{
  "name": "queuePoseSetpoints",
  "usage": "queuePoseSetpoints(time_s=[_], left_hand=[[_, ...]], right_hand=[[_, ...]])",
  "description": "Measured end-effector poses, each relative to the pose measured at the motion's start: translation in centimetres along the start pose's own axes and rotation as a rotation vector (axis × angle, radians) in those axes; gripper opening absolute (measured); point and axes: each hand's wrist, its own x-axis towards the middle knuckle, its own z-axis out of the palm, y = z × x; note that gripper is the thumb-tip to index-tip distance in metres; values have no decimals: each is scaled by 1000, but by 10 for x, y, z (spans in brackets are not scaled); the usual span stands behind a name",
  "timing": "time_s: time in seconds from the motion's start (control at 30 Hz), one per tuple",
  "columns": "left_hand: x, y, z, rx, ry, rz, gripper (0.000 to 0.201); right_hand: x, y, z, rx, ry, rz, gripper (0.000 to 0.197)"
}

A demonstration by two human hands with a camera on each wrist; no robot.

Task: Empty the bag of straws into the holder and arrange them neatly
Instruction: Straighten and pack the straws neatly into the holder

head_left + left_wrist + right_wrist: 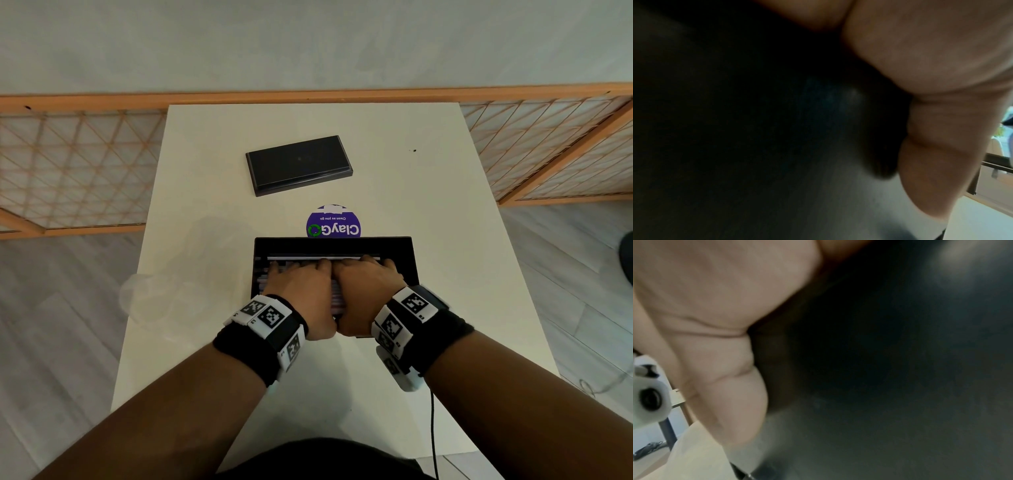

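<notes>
Spanning most of the head view, the white table (428,205) carries everything, and the black holder (334,244) sits near the middle of its near half, long side toward the person. Behind it, toward the far edge, lies a black lid (298,165) flat on the table, with a round purple sticker (334,222) between the two. At the left edge slumps the clear bag (150,298), which looks limp and emptied.

Inside the holder lie the straws (323,258), side by side along its length. They are, by my judgement, very light, thin and smooth, so they will roll and slide over each other readily and crush or kink if squeezed hard; better to press them as a bundle from above and nudge their ends than to pinch any single one.

Both hands are in the holder, side by side and touching. The left hand (301,291) and right hand (364,291) lie palm down, fingers stretched forward across the straws, each grip flat and pressing rather than closed round anything (both wrist views are dark and blurred, showing only a thumb and palm). Wrists stay low over the near wall.
</notes>
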Motion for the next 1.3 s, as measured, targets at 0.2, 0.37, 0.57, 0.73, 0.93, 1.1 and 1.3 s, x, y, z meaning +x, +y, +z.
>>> queuePoseSetpoints(time_s=[0.2,0.37,0.57,0.73,0.93,1.1,1.3], left_hand=[[2,-1,5,27,33,6,88],[0,-1,3,35,4,-23,90],[0,-1,7,28,40,-22,93],[-2,-2,5,17,33,-19,92],[-11,2,1,53,39,-35,64],[-11,0,5,49,69,-24,68],[-10,0,3,25,39,-28,67]], right_hand=[[0,0,-4,15,-56,20,72],[-2,-4,-7,-22,-36,41,63],[0,-2,0,-3,35,43,79],[-2,-2,-1,-15,35,41,82],[-6,-2,-10,-21,-78,62,62],[-5,-2,-5,-36,-22,57,68],[-5,-1,-2,-8,16,51,83]])
